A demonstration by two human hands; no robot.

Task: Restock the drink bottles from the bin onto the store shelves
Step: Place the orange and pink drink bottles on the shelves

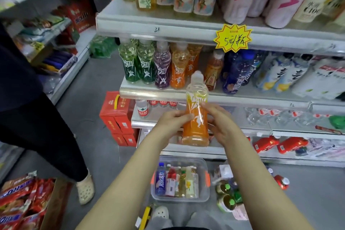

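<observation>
An orange drink bottle (196, 117) with a white cap stands upright in the air in front of the shelves. My left hand (172, 119) grips its left side at the label. My right hand (219, 123) holds its right side, fingers curled round the middle. Just behind it, the middle shelf (149, 90) carries matching green, purple and orange bottles (178, 69). On the floor below sits the clear plastic bin (204, 199) with orange latches, holding several mixed drink bottles lying side by side.
A person in dark trousers (37, 127) stands close on the left. Red cartons (116, 115) are stacked at the shelf's left end. Loose bottles (227, 196) lie on the floor right of the bin. A snack box (24, 205) fills the lower left corner.
</observation>
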